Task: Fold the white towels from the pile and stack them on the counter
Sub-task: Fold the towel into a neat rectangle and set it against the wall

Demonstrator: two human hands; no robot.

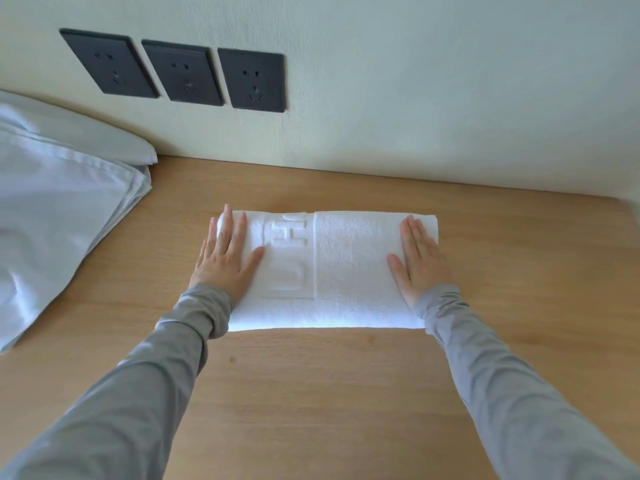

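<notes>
- Hands first: my left hand (225, 258) and right hand (419, 261) both lie flat with straight fingers, pressing on the folded white terry towel (346, 271); neither grips anything.
- That towel rests on the light wooden counter (311, 375), mid-scene, near the far wall, its long axis running left to right.
- One palm sits on each short end, so I judge either end could be brought across equally.
- The rumpled pile of pale white cloth (59, 209) lies at the left, nearer my left hand.
</notes>
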